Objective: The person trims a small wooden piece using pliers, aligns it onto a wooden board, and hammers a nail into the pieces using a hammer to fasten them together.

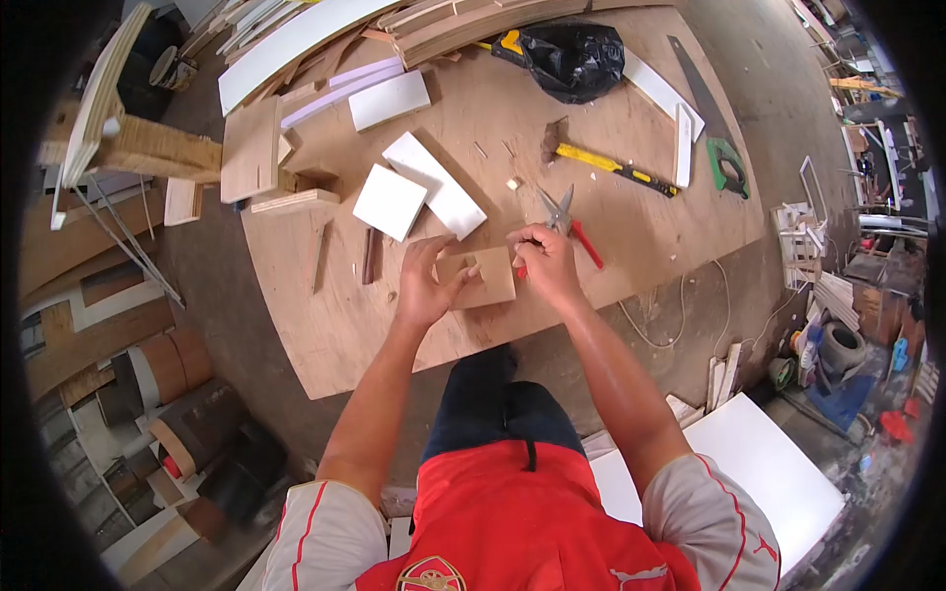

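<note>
A small plain wooden block (498,279) lies on the plywood tabletop near its front edge. My left hand (430,286) grips the block's left side, thumb pressed on its top face and fingers at its far edge. My right hand (548,261) is closed in a pinch just right of the block; whatever its fingertips hold is hidden or too small to name. Right beside that hand lie metal snips (559,209) with red handles, partly covered by it. Two white-faced boards, a square piece (390,202) and a longer strip (443,187), lie just beyond my left hand.
A yellow-handled hammer (611,169), a green-handled handsaw (702,94) and a black plastic bag (576,61) lie farther back on the plywood tabletop (340,340). Loose nails (481,150) are scattered mid-table. Stacked wood strips (463,34) line the far edge; a cord (680,320) trails on the floor.
</note>
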Tool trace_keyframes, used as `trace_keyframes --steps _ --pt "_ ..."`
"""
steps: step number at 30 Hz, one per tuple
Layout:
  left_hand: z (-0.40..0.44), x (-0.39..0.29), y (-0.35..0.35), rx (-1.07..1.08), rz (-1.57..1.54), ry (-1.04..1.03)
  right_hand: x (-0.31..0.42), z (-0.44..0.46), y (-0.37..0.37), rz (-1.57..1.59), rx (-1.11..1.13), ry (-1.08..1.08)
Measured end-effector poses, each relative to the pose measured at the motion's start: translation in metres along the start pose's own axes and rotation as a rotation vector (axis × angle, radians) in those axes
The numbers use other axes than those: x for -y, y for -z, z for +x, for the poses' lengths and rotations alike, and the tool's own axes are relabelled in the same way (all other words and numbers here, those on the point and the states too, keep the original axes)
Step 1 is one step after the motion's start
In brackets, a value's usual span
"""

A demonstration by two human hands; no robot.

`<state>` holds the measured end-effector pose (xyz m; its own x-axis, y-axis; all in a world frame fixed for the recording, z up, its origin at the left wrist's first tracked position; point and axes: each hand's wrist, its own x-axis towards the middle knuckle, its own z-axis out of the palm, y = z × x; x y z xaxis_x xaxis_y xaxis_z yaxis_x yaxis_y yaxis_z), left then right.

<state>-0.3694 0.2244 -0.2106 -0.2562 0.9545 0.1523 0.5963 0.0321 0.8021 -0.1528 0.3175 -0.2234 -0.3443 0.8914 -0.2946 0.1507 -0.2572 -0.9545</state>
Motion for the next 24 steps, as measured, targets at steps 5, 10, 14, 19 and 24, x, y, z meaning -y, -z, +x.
trace_keyframes --steps 5,10,14,19,24 --pt "-0.024 0.021 -0.016 0.016 0.104 -0.179 -0.031 -0.053 -0.020 -0.278 -0.114 0.296" --pt "-0.028 0.030 -0.028 0.011 0.169 -0.192 -0.052 -0.077 -0.040 -0.433 -0.181 0.490" --pt "-0.025 0.043 -0.030 0.010 0.168 -0.207 -0.048 -0.077 -0.049 -0.421 -0.256 0.563" --pt "-0.020 0.049 -0.027 0.051 0.130 -0.240 -0.049 -0.066 -0.059 -0.363 -0.306 0.481" --pt "-0.018 0.047 -0.021 0.064 0.139 -0.267 -0.053 -0.059 -0.063 -0.501 -0.357 0.547"
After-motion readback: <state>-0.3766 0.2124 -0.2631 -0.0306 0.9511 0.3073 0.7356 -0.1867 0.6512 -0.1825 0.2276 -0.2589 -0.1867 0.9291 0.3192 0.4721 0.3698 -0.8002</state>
